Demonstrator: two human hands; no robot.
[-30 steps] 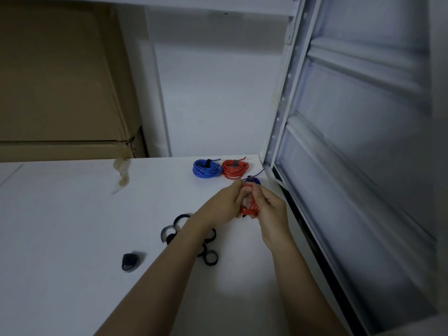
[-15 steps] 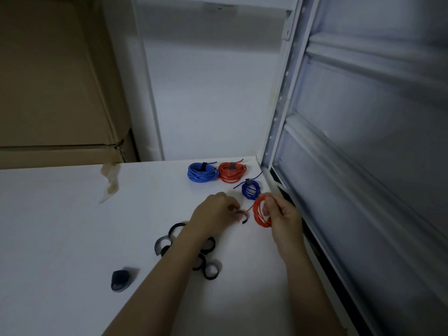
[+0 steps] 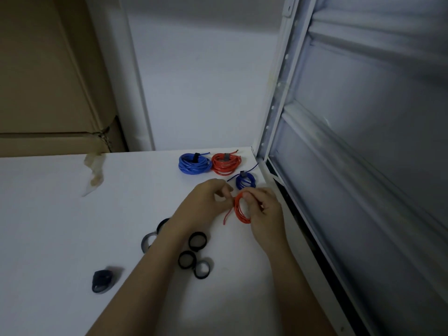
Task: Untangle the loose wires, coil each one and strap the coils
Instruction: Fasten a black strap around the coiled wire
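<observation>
My right hand (image 3: 265, 213) grips a small coil of red wire (image 3: 238, 210) just above the white table (image 3: 60, 214); the coil's loose end hangs down to the left. My left hand (image 3: 206, 204) is curled, and its fingertips pinch what looks like a small strap at the coil's top edge. Three strapped coils lie at the table's back right: a blue coil (image 3: 194, 164), a red coil (image 3: 226, 163) and a smaller dark blue coil (image 3: 245, 181).
Several black strap loops (image 3: 197, 241) and a grey one (image 3: 148, 241) lie beside my left forearm. A dark folded strap (image 3: 103, 281) sits nearer the front left. A white metal rack frame (image 3: 274, 110) borders the table's right edge. A cardboard box (image 3: 48, 93) stands at the back left.
My hands parted half a second ago, the left holding a small strap apart from the coil. Now the left hand is back against the coil's top, and the red loose end hangs free.
</observation>
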